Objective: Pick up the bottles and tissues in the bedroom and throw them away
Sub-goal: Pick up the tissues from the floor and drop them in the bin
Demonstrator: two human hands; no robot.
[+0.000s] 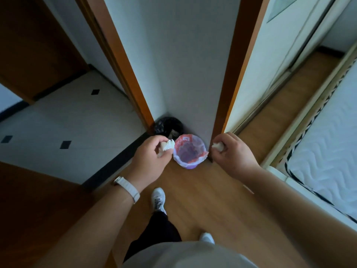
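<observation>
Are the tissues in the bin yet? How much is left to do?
Nearly. Done: two crumpled tissues are off the floor. In hand: the left hand grips one tissue and the right hand grips another tissue, on either side of the lined bin. Left: dropping both in. No bottles show here, so I cannot tell about those.

Person wore casual clothes; forearms were bare.
Watch (126, 187) w/ white strap & pale case sat on wrist of left hand (150, 161); light grey top (185, 254), black trousers (156, 235), white sneakers (158, 198) w/ dark speckled pattern near laces.
</observation>
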